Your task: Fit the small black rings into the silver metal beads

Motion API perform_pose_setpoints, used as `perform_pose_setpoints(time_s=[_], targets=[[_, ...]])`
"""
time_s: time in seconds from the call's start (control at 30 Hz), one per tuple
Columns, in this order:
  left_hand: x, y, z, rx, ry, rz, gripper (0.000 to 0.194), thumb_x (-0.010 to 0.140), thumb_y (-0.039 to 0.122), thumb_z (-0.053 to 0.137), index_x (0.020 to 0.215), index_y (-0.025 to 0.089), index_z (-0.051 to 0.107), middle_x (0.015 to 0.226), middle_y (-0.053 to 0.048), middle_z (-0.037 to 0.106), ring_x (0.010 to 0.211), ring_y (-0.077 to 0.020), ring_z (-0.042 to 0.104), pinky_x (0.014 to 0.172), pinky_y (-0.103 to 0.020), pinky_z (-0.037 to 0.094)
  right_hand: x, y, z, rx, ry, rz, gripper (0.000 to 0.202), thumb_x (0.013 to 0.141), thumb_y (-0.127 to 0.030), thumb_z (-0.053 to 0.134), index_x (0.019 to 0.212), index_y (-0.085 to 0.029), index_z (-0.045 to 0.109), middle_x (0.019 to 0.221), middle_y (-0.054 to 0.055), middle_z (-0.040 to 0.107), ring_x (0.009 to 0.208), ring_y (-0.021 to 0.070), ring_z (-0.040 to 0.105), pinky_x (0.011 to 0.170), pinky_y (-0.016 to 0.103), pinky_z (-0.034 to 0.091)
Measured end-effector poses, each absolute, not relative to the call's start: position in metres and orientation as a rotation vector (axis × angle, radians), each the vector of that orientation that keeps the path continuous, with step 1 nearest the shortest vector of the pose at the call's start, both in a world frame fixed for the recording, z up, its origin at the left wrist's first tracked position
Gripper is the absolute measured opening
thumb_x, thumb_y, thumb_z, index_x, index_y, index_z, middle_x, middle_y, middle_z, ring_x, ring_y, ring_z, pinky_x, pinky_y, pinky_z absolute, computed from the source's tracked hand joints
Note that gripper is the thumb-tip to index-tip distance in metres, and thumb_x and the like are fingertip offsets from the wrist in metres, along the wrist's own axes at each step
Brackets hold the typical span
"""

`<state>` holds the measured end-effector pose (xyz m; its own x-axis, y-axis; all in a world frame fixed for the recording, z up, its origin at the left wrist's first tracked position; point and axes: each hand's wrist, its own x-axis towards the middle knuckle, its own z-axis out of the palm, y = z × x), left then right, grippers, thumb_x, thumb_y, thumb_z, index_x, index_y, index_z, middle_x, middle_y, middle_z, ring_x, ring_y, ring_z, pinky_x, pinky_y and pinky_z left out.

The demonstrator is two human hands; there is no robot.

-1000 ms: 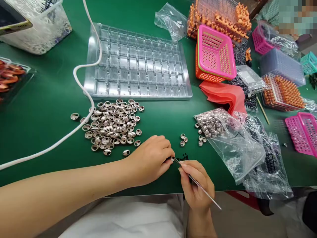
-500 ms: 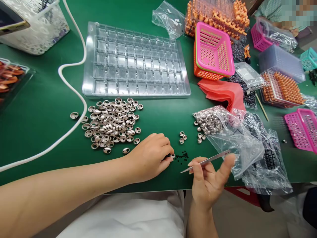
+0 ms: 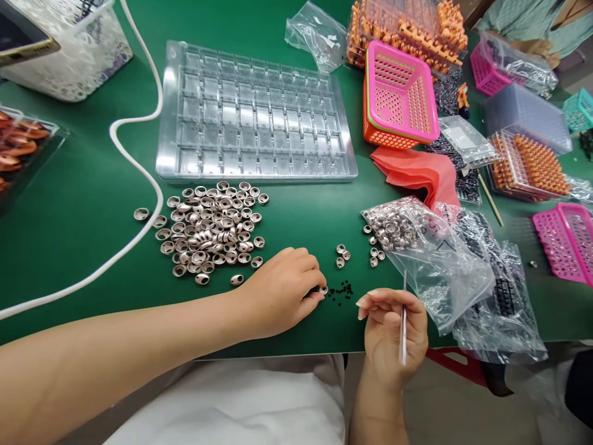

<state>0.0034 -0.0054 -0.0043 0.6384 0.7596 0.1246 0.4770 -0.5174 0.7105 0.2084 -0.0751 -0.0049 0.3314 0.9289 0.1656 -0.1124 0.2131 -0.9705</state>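
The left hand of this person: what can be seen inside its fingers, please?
In the left hand, one small silver piece shows partly at the fingertips. The fingers cover the rest of it, and whatever else they may hold cannot be seen.

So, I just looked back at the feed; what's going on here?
A person's left hand pinches a small metal piece just above the table edge. The right hand holds a slim metal tool, away from that piece. Tiny black bits lie between the hands. A pile of metal pieces sits beyond the left forearm, before a clear tray.
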Motion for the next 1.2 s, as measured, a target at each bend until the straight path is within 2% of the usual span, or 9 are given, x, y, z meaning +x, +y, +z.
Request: perform_pose_setpoints(time_s=[0.07, 0.2, 0.4, 0.53, 0.67, 0.87, 1.1, 1.2], targets=[[0.004, -0.006, -0.005, 2.209, 0.959, 0.574, 0.005, 0.092, 0.016, 0.068, 0.093, 0.017, 0.073, 0.087, -0.002, 0.067, 0.082, -0.0190, 0.057, 0.074, -0.035, 0.039, 0.210, -0.076, -0.008, -1.063, -1.005, 0.892, 0.018, 0.102, -0.035, 0.057, 0.111, -0.024, 0.069, 0.088, 0.003, 0.077, 0.071, 0.0172, 0.072, 0.052, 0.028, 0.056], [0.003, -0.006, -0.005, 2.209, 0.963, 0.568, 0.005, 0.093, 0.016, 0.068, 0.093, 0.017, 0.073, 0.087, -0.002, 0.067, 0.083, -0.0190, 0.057, 0.075, -0.035, 0.039, 0.212, -0.076, -0.009, -1.044, -1.142, 0.805, 0.035, 0.107, -0.046, 0.042, 0.117, -0.028, 0.070, 0.090, 0.004, 0.074, 0.073, 0.0171, 0.069, 0.050, 0.029, 0.056], [0.003, -0.005, -0.003, 2.216, 0.961, 0.552, 0.004, 0.093, 0.017, 0.068, 0.094, 0.017, 0.073, 0.090, -0.002, 0.068, 0.084, -0.0189, 0.057, 0.075, -0.035, 0.039, 0.209, -0.073, -0.002, -1.058, -1.383, 0.591, 0.036, 0.105, -0.044, 0.047, 0.112, -0.025, 0.078, 0.105, 0.009, 0.066, 0.087, 0.0206, 0.069, 0.055, 0.036, 0.063], [0.002, -0.005, -0.002, 2.219, 0.962, 0.561, 0.005, 0.093, 0.017, 0.068, 0.093, 0.017, 0.073, 0.089, -0.002, 0.068, 0.083, -0.0185, 0.056, 0.075, -0.035, 0.039, 0.204, -0.073, -0.003, -1.094, -1.393, 0.612, 0.031, 0.104, -0.038, 0.049, 0.111, -0.025, 0.077, 0.100, 0.008, 0.067, 0.085, 0.0219, 0.071, 0.059, 0.041, 0.065], [0.002, -0.005, -0.001, 2.220, 0.966, 0.562, 0.005, 0.093, 0.017, 0.067, 0.093, 0.016, 0.073, 0.089, -0.002, 0.068, 0.083, -0.0189, 0.056, 0.074, -0.035, 0.038, 0.201, -0.074, -0.010, -1.149, -1.429, 0.588, 0.023, 0.103, -0.032, 0.055, 0.111, -0.024, 0.075, 0.091, 0.006, 0.071, 0.079, 0.0214, 0.073, 0.059, 0.040, 0.064], [0.004, -0.005, -0.001, 2.213, 0.963, 0.557, 0.007, 0.094, 0.017, 0.066, 0.093, 0.016, 0.073, 0.088, -0.003, 0.067, 0.083, -0.0193, 0.056, 0.074, -0.035, 0.038, 0.200, -0.077, -0.011, -1.256, -1.535, 0.485, 0.017, 0.101, -0.030, 0.059, 0.109, -0.027, 0.073, 0.086, 0.004, 0.076, 0.075, 0.0208, 0.074, 0.060, 0.038, 0.063], [0.002, -0.006, 0.000, 2.219, 0.968, 0.552, 0.008, 0.094, 0.017, 0.066, 0.092, 0.016, 0.073, 0.088, -0.003, 0.067, 0.083, -0.0199, 0.055, 0.073, -0.036, 0.037, 0.196, -0.075, -0.008, -1.272, -1.421, 0.471, 0.015, 0.100, -0.028, 0.059, 0.098, -0.024, 0.073, 0.081, 0.002, 0.069, 0.068, 0.0181, 0.069, 0.052, 0.035, 0.059], [0.002, -0.005, 0.000, 2.219, 0.967, 0.541, 0.008, 0.094, 0.017, 0.066, 0.092, 0.016, 0.073, 0.089, -0.003, 0.068, 0.084, -0.0198, 0.056, 0.075, -0.036, 0.038, 0.195, -0.070, -0.001, -1.280, -1.361, 0.407, 0.023, 0.100, -0.028, 0.057, 0.083, -0.023, 0.072, 0.076, 0.003, 0.065, 0.070, 0.0196, 0.064, 0.056, 0.037, 0.055]])
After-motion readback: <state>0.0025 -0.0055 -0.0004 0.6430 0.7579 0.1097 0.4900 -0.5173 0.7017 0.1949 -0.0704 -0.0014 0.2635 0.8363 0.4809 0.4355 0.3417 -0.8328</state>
